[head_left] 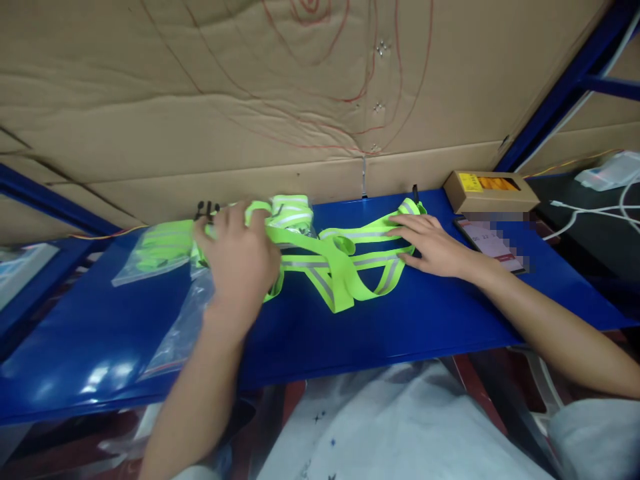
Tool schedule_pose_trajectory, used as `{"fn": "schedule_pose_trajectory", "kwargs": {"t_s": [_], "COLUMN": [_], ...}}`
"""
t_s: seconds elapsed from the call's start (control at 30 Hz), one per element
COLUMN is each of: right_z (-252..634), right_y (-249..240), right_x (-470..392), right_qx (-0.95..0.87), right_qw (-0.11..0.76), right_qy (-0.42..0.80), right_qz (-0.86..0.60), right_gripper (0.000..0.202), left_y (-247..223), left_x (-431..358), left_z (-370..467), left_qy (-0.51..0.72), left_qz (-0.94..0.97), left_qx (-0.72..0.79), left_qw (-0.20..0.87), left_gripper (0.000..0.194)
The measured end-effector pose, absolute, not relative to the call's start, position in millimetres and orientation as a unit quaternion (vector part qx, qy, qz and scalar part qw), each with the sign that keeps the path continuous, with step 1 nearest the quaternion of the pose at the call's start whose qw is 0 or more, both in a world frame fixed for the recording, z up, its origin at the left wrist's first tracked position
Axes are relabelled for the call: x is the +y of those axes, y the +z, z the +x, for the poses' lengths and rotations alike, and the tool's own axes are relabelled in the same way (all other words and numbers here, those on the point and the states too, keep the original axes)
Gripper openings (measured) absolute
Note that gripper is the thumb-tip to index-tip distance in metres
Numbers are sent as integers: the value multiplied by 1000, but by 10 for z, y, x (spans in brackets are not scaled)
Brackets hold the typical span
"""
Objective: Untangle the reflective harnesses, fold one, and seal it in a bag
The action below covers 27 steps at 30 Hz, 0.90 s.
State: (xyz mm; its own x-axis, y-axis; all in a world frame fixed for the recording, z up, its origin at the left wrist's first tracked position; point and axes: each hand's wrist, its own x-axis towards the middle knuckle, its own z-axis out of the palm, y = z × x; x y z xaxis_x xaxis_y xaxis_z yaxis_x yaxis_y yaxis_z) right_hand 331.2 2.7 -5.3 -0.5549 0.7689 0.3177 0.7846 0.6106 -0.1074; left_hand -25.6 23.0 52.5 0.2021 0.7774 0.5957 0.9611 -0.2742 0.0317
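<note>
Neon green straps with grey reflective stripes (340,273) lie loosely looped on the blue table (310,340). My left hand (240,250) is over their left end, fingers bent down onto the green material; what its fingertips hold is hidden. Black buckles (206,208) show just behind it. My right hand (430,247) rests at the right end of the straps, fingers spread and touching the bands. A clear bag with folded green straps (160,247) lies left of my left hand, and another folded bundle (291,212) sits behind the straps.
An empty-looking clear plastic bag (185,327) lies near my left forearm. At the right are a cardboard box with a window (490,193) and a phone (493,247). A cardboard wall (300,100) stands behind the table. White cables (590,210) run at the far right.
</note>
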Motion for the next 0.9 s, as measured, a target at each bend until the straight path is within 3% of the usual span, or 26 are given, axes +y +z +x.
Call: {"fn": "schedule_pose_trajectory", "kwargs": {"t_s": [0.07,0.17,0.3,0.5,0.67,0.9], "right_z": [3254,3175,3148,3215,3252,3283], "right_y": [-85,-117,-137,-164,-178,-222], "right_x": [29,36,48,73,98,117], "right_qx": [-890,-894,-879,-842,-844,-837], "right_qw": [169,154,112,91,98,129], "right_qy": [-6,12,2,-32,-8,2], "right_qz": [-424,-421,-464,-531,-527,-531], "right_gripper": [45,43,45,52,46,42], "left_y": [441,282,86,19,-70,-63], "left_x": [118,-5,67,248,245,216], "left_z": [-33,258,355,208,226,266], "left_qy": [-299,-302,-232,-149,-155,-148], "left_qz": [-815,-880,-881,-852,-898,-912], "left_qx": [-461,-348,-408,-500,-412,-378], "left_qw": [186,114,60,45,25,-55], "left_gripper": [44,37,50,37,66,34]}}
